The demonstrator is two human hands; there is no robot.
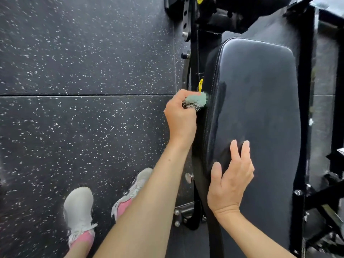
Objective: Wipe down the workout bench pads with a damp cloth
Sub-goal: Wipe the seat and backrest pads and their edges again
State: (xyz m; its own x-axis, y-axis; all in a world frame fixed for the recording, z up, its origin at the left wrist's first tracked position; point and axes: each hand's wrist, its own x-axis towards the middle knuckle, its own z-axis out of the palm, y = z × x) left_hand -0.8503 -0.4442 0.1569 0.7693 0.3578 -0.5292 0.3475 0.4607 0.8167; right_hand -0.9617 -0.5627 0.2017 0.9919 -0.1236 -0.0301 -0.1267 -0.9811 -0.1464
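Two hands work at one bench pad (260, 101), a long dark cushion whose long axis runs from the near bottom of the view away to its rounded far end at the top. The left hand (179, 118) is the grip that matters. It is clenched round a bunched mint-green cloth (196, 99), which pokes out of the fist toward the right and touches the pad's left side wall, roughly halfway along its length and just beside the stitched seam. The broad top face therefore lies to the right of the grip, while the side wall stretches nearer and farther along that same axis. The right hand (229, 185) holds nothing; its fingers are straight and spread, resting on the near part of the top face. Judging by this, the next stroke likely runs lengthwise along the side, or up over the seam onto the top.
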